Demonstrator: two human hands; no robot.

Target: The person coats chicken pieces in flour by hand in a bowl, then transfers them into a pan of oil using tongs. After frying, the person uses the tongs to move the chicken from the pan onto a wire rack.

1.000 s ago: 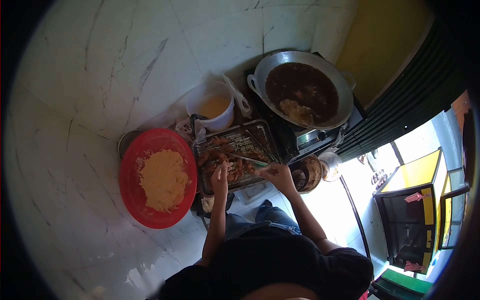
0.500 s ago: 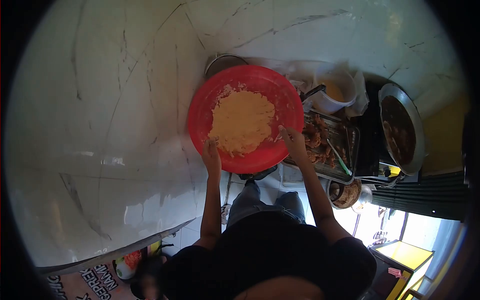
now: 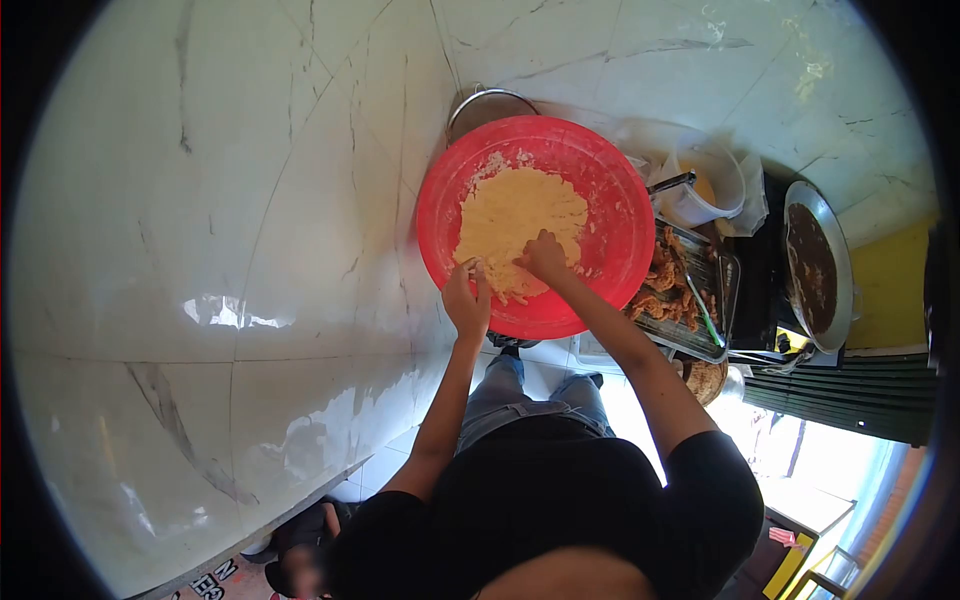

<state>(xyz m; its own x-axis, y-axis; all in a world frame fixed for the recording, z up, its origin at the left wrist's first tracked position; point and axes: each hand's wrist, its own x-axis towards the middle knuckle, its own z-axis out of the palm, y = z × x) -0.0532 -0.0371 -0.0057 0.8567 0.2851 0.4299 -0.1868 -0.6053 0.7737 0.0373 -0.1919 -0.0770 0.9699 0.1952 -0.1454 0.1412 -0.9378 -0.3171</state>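
Observation:
A wide red basin (image 3: 620, 190) stands against the tiled wall, with a flat mass of pale yellow floury mixture (image 3: 510, 210) on its bottom. My left hand (image 3: 467, 297) is at the basin's near left rim, fingers bent together beside the edge of the mixture; what they pinch, if anything, is too small to name. My right hand (image 3: 543, 258) reaches over the near rim, its curled fingers touching the mixture near the middle. Whether it grips some of the mixture is hidden.
Right of the basin, a tray (image 3: 733, 290) holds fried pieces and green-handled tongs (image 3: 705, 312). Behind it stands a white bucket (image 3: 690, 205). Farther right, a large pan (image 3: 843, 285) holds dark oil. Another person (image 3: 300, 545) is at the lower left.
My right hand has moved from the basin's right side inward onto the mixture. My left hand stays near the left rim, fingers raised slightly. The whole view has shifted.

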